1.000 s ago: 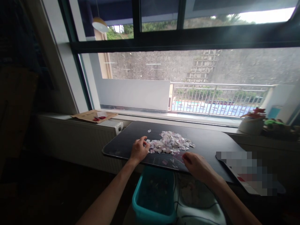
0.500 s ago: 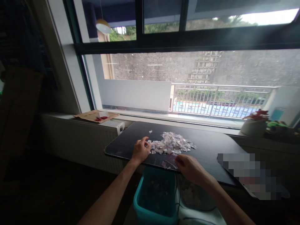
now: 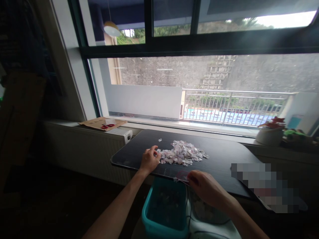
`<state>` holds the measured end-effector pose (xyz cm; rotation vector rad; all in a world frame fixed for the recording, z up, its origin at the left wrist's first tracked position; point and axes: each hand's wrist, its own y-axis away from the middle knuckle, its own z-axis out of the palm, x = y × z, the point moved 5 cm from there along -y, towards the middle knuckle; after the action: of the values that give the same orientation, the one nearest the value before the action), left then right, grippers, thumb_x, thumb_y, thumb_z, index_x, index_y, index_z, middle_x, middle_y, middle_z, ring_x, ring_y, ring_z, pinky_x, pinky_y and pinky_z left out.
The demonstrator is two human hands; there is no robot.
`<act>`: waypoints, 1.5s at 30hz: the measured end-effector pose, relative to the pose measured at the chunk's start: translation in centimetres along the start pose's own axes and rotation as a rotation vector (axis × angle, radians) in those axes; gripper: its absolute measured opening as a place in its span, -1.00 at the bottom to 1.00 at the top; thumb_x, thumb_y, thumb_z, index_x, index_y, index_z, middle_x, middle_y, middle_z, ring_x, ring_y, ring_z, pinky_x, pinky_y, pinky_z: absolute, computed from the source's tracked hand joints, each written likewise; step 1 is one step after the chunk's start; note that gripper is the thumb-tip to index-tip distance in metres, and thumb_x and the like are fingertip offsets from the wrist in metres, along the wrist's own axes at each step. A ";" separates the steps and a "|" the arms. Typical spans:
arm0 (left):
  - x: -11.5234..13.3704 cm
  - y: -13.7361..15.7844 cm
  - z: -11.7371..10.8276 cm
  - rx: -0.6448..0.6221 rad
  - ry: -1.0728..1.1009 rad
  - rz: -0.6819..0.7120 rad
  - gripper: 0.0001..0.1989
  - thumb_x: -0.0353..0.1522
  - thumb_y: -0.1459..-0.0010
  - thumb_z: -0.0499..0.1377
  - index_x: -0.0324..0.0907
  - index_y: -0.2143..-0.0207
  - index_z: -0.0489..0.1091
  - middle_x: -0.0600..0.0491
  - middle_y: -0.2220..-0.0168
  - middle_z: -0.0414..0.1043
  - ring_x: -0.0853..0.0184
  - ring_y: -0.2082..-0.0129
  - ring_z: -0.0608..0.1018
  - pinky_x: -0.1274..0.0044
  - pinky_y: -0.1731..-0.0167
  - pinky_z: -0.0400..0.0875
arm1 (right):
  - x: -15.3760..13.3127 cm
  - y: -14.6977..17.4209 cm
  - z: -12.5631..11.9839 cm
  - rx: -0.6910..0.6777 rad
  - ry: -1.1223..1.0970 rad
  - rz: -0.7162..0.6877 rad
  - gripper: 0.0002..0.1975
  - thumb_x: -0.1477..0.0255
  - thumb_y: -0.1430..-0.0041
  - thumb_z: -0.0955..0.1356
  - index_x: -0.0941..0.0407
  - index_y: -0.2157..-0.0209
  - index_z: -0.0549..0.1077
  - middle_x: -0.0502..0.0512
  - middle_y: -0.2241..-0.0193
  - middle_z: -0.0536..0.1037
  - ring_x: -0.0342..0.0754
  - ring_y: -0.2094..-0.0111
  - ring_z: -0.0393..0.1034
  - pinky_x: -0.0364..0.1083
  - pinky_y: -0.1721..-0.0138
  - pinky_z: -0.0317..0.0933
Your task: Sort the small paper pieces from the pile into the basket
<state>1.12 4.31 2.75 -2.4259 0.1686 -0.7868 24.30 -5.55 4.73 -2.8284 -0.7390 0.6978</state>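
A loose pile of small cut paper pieces [image 3: 185,152] lies on the dark table [image 3: 219,149]. My left hand [image 3: 150,160] rests at the pile's left edge, its fingers curved and apart, touching or nearly touching the nearest pieces. At the front edge of the table, my right hand [image 3: 201,182] is closed on a thin, see-through pinkish sheet [image 3: 183,175]. A few paper bits [image 3: 175,179] lie by this sheet at the table edge. Below stands a teal plastic bin [image 3: 147,212] with dark, indistinct contents.
Right of the bin is a pale container [image 3: 211,227] with dark cords. Red-handled scissors [image 3: 107,126] lie on brown paper [image 3: 87,123] on the sill. A white pot [image 3: 269,135] stands at the right by the window. A blurred-out item [image 3: 266,187] overlaps the table's right edge.
My right hand has moved slightly down and toward me, bringing the see-through sheet and some bits to the table's front edge. My left hand has stayed put.
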 end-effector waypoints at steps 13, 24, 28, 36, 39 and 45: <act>0.0 0.0 0.0 0.017 0.005 -0.003 -0.65 -0.34 -0.03 0.09 -0.20 0.10 0.31 0.03 0.40 0.45 0.24 0.25 0.44 0.43 0.22 0.31 | -0.2 -0.2 -0.1 0.012 -0.065 -0.018 -0.77 0.36 -0.16 0.17 0.09 0.40 0.41 -0.01 0.50 0.47 -0.15 0.49 0.29 -0.20 0.47 0.04; 0.1 0.0 -0.3 -0.004 -0.002 -0.016 -0.66 -0.31 -0.03 0.07 -0.20 0.11 0.31 0.02 0.40 0.44 0.23 0.27 0.46 0.44 0.26 0.33 | 9.4 -3.2 -1.2 0.349 -0.114 0.206 -0.69 0.39 0.00 0.20 0.10 0.20 0.41 0.01 0.47 0.47 -0.09 0.46 0.34 -0.13 0.39 0.17; -0.2 -0.2 -0.2 -0.013 0.002 -0.021 -0.66 -0.29 -0.03 0.05 -0.20 0.11 0.30 0.02 0.39 0.44 0.22 0.26 0.45 0.42 0.23 0.33 | 9.5 -2.6 -0.2 0.416 -0.193 0.201 -0.72 0.42 0.03 0.23 0.13 0.26 0.45 0.01 0.51 0.46 -0.10 0.49 0.32 -0.14 0.41 0.18; -0.8 -0.4 0.0 -0.002 0.010 -0.027 -0.65 -0.27 -0.03 0.04 -0.21 0.12 0.30 0.01 0.38 0.44 0.19 0.22 0.44 0.38 0.17 0.30 | 9.4 -2.3 0.3 0.441 -0.496 0.120 -0.73 0.41 0.02 0.28 0.17 0.25 0.46 0.01 0.51 0.46 -0.13 0.48 0.32 -0.16 0.41 0.21; -0.8 -0.5 -0.1 0.002 0.018 -0.031 -0.64 -0.26 -0.02 0.04 -0.22 0.13 0.30 0.01 0.38 0.45 0.18 0.21 0.43 0.38 0.18 0.30 | 9.3 -2.5 0.6 0.422 -0.524 0.100 -0.76 0.44 0.03 0.28 0.16 0.27 0.47 0.00 0.50 0.47 -0.13 0.48 0.32 -0.17 0.41 0.21; -1.1 -0.7 -0.3 0.013 0.015 -0.051 -0.63 -0.23 0.00 0.04 -0.20 0.14 0.32 0.01 0.38 0.47 0.19 0.23 0.45 0.41 0.25 0.33 | 9.0 -2.1 0.3 0.417 -0.658 0.111 -0.76 0.52 0.07 0.25 0.16 0.32 0.45 0.03 0.44 0.51 -0.12 0.42 0.36 -0.17 0.38 0.23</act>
<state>0.05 5.04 2.74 -2.4207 0.1081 -0.8264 30.18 0.73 1.33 -2.2613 -0.4290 1.6219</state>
